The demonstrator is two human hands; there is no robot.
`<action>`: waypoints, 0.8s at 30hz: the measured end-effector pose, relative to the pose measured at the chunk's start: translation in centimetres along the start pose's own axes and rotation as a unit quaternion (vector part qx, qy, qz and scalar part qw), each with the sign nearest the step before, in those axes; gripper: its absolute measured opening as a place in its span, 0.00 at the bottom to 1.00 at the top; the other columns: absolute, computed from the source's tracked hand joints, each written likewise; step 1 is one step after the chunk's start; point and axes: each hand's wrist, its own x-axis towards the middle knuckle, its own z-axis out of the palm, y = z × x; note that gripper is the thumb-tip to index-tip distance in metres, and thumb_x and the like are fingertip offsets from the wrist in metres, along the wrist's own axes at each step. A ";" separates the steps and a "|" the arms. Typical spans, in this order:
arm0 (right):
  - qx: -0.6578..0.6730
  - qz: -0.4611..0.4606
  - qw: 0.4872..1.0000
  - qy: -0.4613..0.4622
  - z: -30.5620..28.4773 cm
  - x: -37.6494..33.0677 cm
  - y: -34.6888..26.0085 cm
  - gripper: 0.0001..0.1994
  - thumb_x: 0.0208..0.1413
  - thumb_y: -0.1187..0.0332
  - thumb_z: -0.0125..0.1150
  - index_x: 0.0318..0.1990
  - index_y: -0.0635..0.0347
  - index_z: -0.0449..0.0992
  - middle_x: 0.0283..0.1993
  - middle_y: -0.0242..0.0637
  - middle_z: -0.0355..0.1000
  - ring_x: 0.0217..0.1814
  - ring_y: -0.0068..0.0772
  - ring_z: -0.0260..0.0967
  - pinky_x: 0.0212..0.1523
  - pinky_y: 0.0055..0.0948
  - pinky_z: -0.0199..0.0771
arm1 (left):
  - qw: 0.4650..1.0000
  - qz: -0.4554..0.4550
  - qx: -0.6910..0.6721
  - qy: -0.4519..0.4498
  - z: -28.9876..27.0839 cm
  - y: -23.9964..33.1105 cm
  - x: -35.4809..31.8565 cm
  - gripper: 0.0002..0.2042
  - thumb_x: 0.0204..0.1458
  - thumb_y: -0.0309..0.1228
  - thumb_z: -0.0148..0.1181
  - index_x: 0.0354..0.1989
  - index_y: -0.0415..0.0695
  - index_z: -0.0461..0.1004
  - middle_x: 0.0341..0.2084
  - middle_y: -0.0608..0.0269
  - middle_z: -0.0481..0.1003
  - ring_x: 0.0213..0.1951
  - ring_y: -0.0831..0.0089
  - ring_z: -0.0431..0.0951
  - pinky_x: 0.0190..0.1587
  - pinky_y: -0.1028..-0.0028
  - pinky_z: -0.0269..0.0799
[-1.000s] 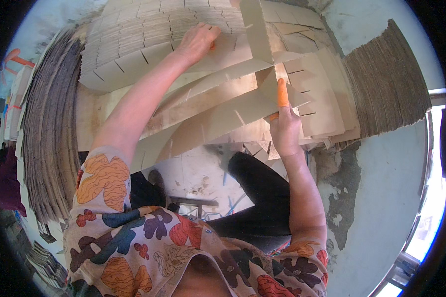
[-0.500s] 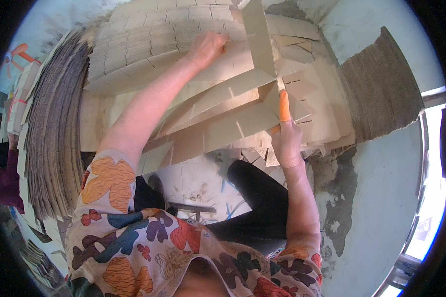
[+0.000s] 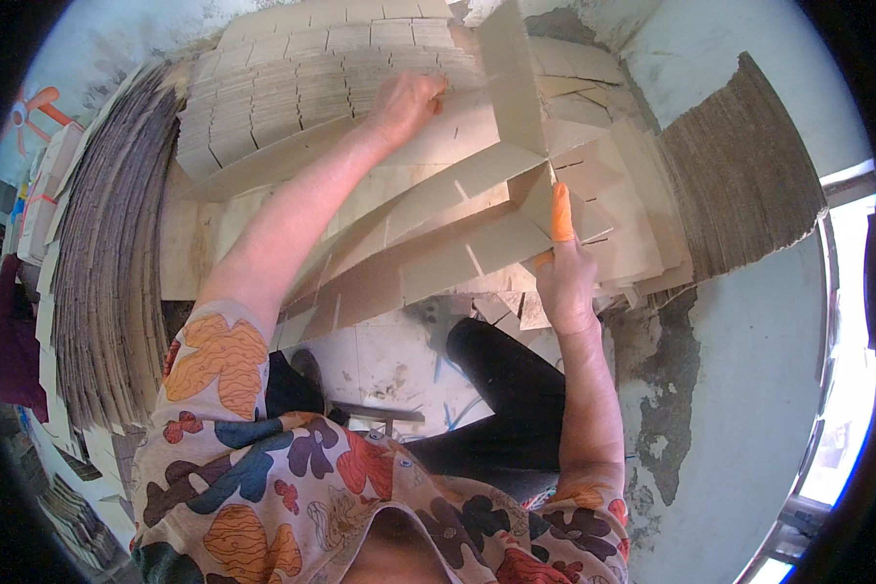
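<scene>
My left hand reaches to the front of the stack of slotted cardboard strips, its fingers closed in a pinch. A single cardboard strip leans out from the stack's front, running behind my wrist to my fingers, so I take it to be in their grip. My right hand, with an orange finger cot on one finger, grips interlocked cardboard divider strips near their crossing. One strip of that assembly stands up away from me, and two long ones stretch to the left toward my left forearm.
Thick piles of cardboard stand at the left and the right. Flat slotted sheets lie on the wooden bench beyond my right hand. A wall rises on the right. My dark-trousered leg is below the bench edge.
The front strip has come away from the stack toward me, with my left hand moving slightly nearer. My right hand and the divider assembly have shifted only a little.
</scene>
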 end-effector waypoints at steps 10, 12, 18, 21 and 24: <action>0.010 0.005 1.000 0.006 -0.9 -0.7 -1.5 0.42 0.48 0.82 0.51 0.70 0.37 0.45 0.44 0.51 0.73 0.42 0.50 0.73 0.43 0.39 0.73 | 0.999 0.025 -0.002 0.039 0.0 0.5 -0.4 0.09 0.39 0.25 0.65 0.27 0.38 0.71 0.24 0.48 0.74 0.32 0.49 0.76 0.33 0.57 0.70; 0.000 0.010 1.000 -0.002 -1.0 -0.7 -1.8 0.41 0.49 0.81 0.52 0.70 0.37 0.46 0.44 0.50 0.73 0.43 0.49 0.73 0.44 0.39 0.73 | 0.999 0.025 0.006 0.027 0.0 0.8 -0.4 0.08 0.40 0.23 0.64 0.27 0.38 0.71 0.24 0.47 0.74 0.31 0.49 0.76 0.33 0.57 0.70; 0.014 -0.008 1.000 0.006 -1.5 -0.9 -2.0 0.42 0.48 0.82 0.53 0.70 0.37 0.46 0.45 0.49 0.73 0.41 0.48 0.74 0.42 0.37 0.75 | 0.996 0.047 -0.036 0.070 0.6 -0.2 -0.6 0.06 0.40 0.19 0.60 0.27 0.37 0.70 0.24 0.45 0.73 0.30 0.48 0.76 0.32 0.58 0.70; -0.002 -0.036 0.999 0.025 -1.1 -1.0 -1.5 0.44 0.46 0.85 0.54 0.69 0.38 0.47 0.43 0.50 0.73 0.37 0.48 0.74 0.38 0.38 0.76 | 0.997 0.044 -0.017 0.066 0.6 0.1 -0.6 0.06 0.40 0.19 0.60 0.26 0.36 0.70 0.25 0.45 0.74 0.30 0.47 0.76 0.31 0.59 0.70; 0.001 -0.034 0.999 0.025 -1.2 -1.0 -1.6 0.42 0.46 0.84 0.52 0.69 0.39 0.48 0.44 0.50 0.73 0.39 0.49 0.74 0.39 0.37 0.75 | 0.996 0.028 -0.051 0.060 0.7 0.0 -0.8 0.05 0.40 0.20 0.59 0.26 0.36 0.69 0.26 0.45 0.74 0.30 0.47 0.76 0.32 0.59 0.70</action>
